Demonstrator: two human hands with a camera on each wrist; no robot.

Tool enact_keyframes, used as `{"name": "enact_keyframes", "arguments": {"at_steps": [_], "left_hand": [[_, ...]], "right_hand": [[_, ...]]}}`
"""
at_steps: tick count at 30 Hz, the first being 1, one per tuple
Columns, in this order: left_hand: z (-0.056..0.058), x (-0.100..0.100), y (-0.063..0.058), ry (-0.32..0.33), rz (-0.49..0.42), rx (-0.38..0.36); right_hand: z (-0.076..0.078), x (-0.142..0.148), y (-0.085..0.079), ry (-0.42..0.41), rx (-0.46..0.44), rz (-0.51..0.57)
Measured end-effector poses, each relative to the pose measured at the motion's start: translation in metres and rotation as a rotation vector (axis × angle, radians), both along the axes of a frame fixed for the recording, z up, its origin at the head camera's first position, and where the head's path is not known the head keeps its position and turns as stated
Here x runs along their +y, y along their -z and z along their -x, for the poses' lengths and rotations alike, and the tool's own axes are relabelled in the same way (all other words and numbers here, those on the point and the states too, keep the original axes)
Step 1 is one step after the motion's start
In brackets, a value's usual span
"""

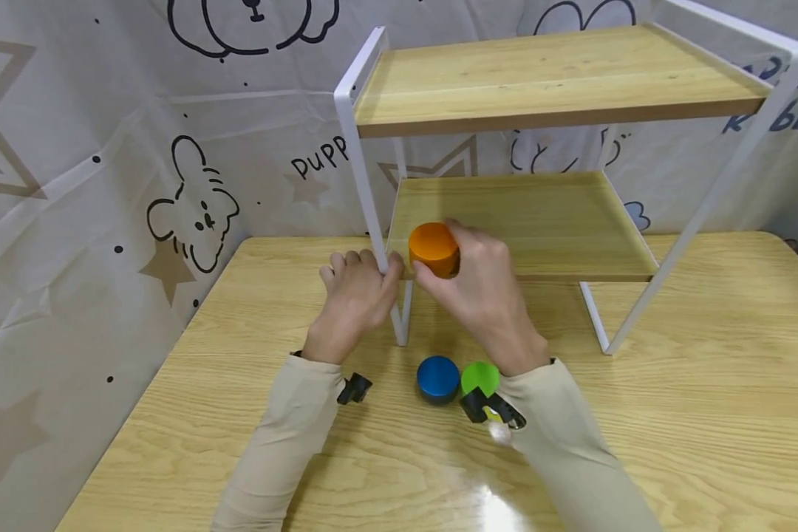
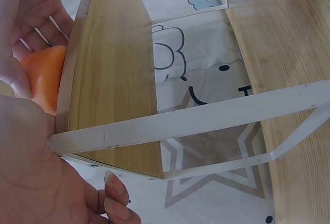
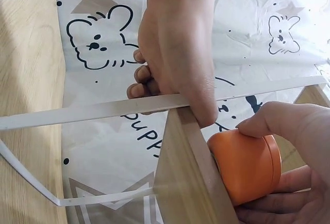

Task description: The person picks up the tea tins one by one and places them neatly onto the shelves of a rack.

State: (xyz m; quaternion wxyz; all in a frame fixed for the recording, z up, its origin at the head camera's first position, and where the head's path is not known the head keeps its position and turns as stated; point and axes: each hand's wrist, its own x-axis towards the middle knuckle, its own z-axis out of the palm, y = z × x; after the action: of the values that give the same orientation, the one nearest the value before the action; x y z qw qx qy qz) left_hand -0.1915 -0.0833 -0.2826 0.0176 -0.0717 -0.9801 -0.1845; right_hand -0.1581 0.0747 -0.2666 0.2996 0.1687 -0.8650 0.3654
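Note:
My right hand (image 1: 488, 295) holds an orange round container (image 1: 434, 247) between thumb and fingers. The container is at the front left corner of the lower wooden shelf (image 1: 539, 222), close against its front edge in the right wrist view (image 3: 242, 170). Whether its base rests fully on the board, I cannot tell. My left hand (image 1: 355, 303) grips the white front post (image 1: 366, 188) of the rack at that corner, thumb on the inner side and fingers on the outer. A blue round container (image 1: 438, 378) and a green one (image 1: 480, 378) stand on the table below, the green partly hidden by a wrist strap.
The upper wooden shelf (image 1: 558, 74) spans above both hands. A slanted white leg (image 1: 698, 214) stands at the rack's right. The wooden table (image 1: 718, 384) extends to both sides, with a printed cloth (image 1: 106, 207) hanging behind and at the left.

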Motion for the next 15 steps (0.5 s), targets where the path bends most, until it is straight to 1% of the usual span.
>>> {"name": "enact_keyframes", "arguments": {"at_steps": [7,15], "left_hand": [[-0.0002,-0.0001,0.0003,0.001,0.004,0.004],[-0.0001,0.0006,0.0006,0.001,0.001,0.002]], "right_hand": [[0.0036,-0.0032,0.0024,0.012,-0.034,-0.013],[0.0036,-0.0032,0.0029,-0.002,-0.068,-0.017]]}}
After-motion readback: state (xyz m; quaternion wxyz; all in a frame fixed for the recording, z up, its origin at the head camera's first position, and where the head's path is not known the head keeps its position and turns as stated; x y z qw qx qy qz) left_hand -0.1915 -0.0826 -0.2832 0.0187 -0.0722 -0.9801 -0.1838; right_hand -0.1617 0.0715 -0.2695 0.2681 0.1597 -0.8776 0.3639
